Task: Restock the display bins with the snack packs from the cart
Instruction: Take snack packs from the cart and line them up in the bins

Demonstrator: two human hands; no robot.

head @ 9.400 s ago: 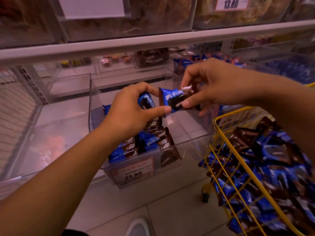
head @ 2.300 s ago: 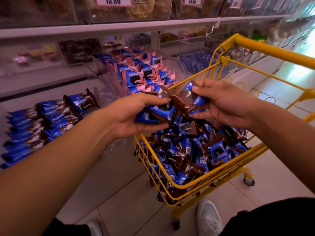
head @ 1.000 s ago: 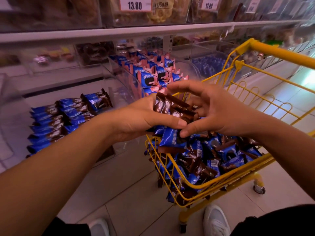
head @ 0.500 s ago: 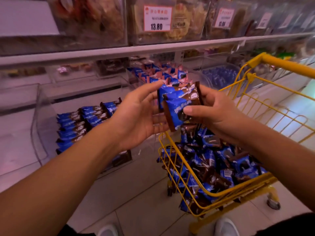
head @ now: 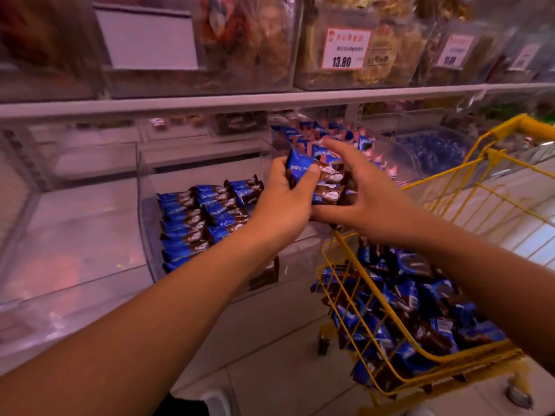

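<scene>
A stack of blue-and-brown foil snack packs (head: 319, 178) is gripped between left hand (head: 282, 202) and right hand (head: 365, 190). Squared edges should be kept, and the stack lowered beside the rows in the clear plastic bin (head: 144, 181).

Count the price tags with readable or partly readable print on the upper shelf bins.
2. One price tag reads 13.80, on the bin above the hands; another tag sits further right, its number blurred. More may lie beyond the frame.

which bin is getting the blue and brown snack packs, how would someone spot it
Start at the yellow cart on the right and look left along the lower shelf. The clear bin beside it holds neat rows of blue-and-brown packs; its neighbour behind the hands holds blue-and-pink packs instead.
</scene>
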